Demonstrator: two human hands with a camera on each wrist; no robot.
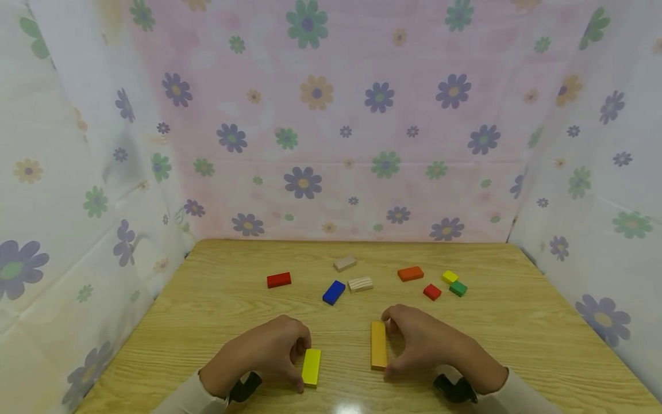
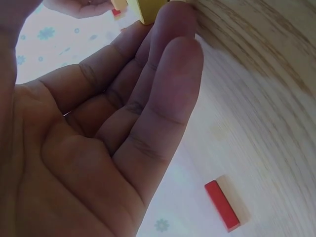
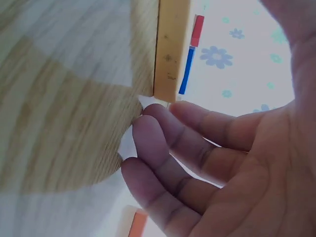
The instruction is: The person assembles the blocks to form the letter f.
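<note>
My left hand [image 1: 276, 348] bends round the left side of a yellow block [image 1: 311, 368], thumb by its near end and fingertips at its far end. In the left wrist view, the fingers partly hide the yellow block [image 2: 148, 10]; the thumb's contact is out of sight there. On the right, my right hand [image 1: 421, 339] spans the long orange-yellow block [image 1: 378, 345] the same way, with the thumb at the near end. The right wrist view has fingertips [image 3: 150, 133] close against the end of that block [image 3: 171, 59]. Both blocks lie lengthwise away from me on the wooden table.
Farther back lie a red block [image 1: 279, 280], a blue block [image 1: 334, 292], two plain wood blocks [image 1: 360, 284] and an orange block [image 1: 411, 273]. Small red [image 1: 432, 292], yellow [image 1: 450, 277] and green [image 1: 458, 288] pieces sit at right. Flowered cloth [image 1: 341, 115] surrounds the table.
</note>
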